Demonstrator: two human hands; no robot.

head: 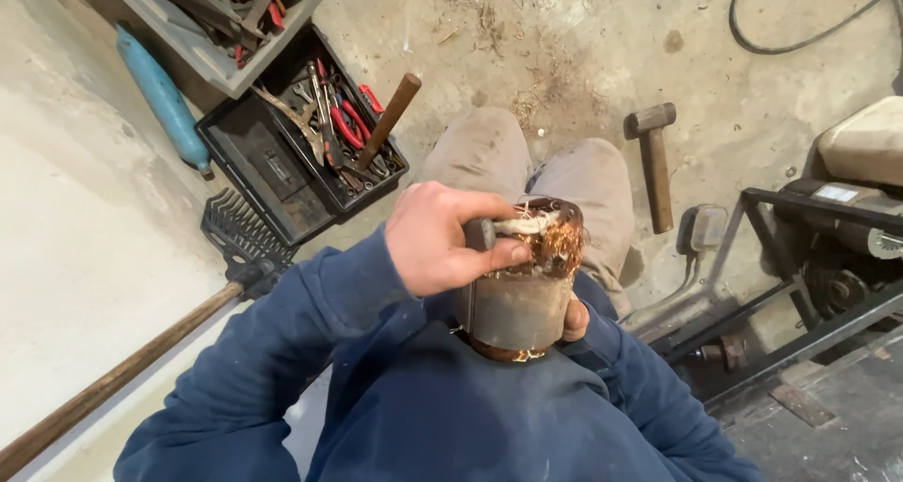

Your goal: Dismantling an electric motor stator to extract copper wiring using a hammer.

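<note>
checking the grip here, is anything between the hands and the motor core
Nothing visible. The left hand lies directly on the top of the motor core, by the copper wire. The right hand touches its lower side, mostly hidden behind it.

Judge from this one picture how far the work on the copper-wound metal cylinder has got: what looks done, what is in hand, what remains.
Done: frayed copper strands already stand loose at the top of the metal cylinder. In hand: the left hand presses a grey tool into that end while the right hand steadies the cylinder underneath. Left: copper winding shows at the bottom end, seemingly intact. The hammer lies apart on the floor.
</note>
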